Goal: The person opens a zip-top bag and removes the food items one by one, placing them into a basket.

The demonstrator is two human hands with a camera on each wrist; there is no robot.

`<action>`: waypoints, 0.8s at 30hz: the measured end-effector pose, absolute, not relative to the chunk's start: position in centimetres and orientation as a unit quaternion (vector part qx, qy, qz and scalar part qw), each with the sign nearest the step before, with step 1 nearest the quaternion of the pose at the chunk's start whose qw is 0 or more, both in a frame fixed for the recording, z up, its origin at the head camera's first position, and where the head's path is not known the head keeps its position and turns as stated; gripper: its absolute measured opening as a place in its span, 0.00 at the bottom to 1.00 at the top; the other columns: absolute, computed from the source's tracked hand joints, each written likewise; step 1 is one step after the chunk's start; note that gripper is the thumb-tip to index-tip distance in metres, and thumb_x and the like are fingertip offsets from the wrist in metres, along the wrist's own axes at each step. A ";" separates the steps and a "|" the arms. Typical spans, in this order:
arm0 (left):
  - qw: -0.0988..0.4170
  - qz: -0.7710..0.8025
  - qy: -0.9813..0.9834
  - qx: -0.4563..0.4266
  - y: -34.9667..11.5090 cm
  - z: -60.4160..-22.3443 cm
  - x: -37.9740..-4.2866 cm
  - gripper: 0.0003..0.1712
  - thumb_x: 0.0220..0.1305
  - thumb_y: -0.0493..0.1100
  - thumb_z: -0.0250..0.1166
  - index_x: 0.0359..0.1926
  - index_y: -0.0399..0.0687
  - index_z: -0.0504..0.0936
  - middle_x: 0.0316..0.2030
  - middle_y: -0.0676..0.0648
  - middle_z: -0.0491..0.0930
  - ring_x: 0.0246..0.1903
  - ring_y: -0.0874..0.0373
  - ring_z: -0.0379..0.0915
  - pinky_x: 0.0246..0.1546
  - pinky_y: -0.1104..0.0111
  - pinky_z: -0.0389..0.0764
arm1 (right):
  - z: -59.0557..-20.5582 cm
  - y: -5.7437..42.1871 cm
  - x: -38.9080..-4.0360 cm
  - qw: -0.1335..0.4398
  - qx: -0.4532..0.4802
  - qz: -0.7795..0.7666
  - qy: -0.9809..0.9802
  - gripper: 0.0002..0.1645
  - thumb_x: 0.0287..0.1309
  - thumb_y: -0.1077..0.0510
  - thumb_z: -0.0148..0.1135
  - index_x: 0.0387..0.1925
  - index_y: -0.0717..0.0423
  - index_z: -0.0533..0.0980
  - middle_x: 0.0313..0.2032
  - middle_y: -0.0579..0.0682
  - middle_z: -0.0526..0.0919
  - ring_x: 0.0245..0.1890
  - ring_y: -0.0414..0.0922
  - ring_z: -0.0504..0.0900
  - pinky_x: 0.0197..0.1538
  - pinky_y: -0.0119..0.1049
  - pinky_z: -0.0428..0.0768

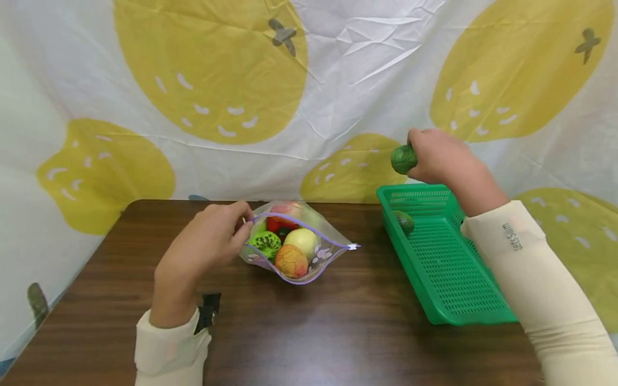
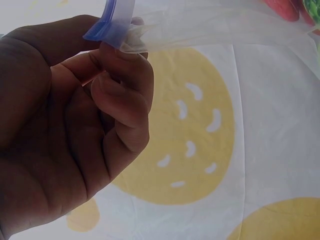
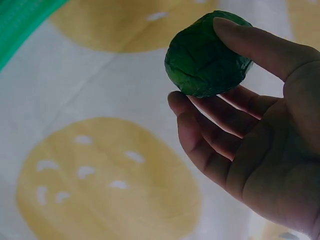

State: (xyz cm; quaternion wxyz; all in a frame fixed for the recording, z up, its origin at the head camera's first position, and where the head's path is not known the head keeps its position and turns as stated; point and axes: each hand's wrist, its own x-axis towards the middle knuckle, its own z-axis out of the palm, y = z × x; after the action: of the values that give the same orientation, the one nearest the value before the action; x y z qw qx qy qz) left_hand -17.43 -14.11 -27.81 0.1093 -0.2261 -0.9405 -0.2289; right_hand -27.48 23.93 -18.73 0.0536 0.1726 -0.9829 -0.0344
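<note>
My left hand (image 1: 205, 252) pinches the left corner of a clear zip bag (image 1: 323, 225) with a purple seal (image 2: 117, 17); its mouth gapes. Inside lie several fruits and vegetables: a yellow-orange peach-like fruit (image 1: 291, 261), a pale yellow round fruit (image 1: 302, 242), a green piece with dark marks (image 1: 265, 244), and something red (image 1: 274, 223) partly hidden. Above the back of the green basket (image 1: 420, 289), my right hand (image 1: 441, 155) holds a small green cabbage-like vegetable (image 3: 205, 57) between thumb and fingers, its surface creased. A dark green, avocado-like piece (image 1: 404, 222) lies in the basket.
A brown wooden table (image 1: 328, 343) carries the bag and, to its right, the basket. Close behind hangs a white cloth (image 1: 333, 107) printed with large yellow fruit. The slider (image 1: 352, 246) sits at the bag's right end. A dark watch (image 1: 208, 311) is on my left wrist.
</note>
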 end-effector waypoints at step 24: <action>0.113 -0.232 -0.941 -0.218 -13.9 -27.6 -17.3 0.07 0.65 0.36 0.58 0.36 0.39 0.82 0.21 0.47 0.78 0.22 0.54 0.71 0.26 0.60 0.73 | -24.1 31.2 -31.3 0.005 0.130 -0.006 -0.991 0.18 0.41 0.65 0.61 0.37 0.72 0.71 0.37 0.69 0.74 0.37 0.61 0.70 0.38 0.54 0.71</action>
State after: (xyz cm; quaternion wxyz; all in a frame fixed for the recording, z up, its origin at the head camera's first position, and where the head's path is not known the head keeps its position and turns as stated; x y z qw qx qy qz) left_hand -17.27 -13.94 -27.60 0.1128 -0.2182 -0.9411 -0.2324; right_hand -31.34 31.19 -24.07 0.0049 0.1300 -0.9915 -0.0061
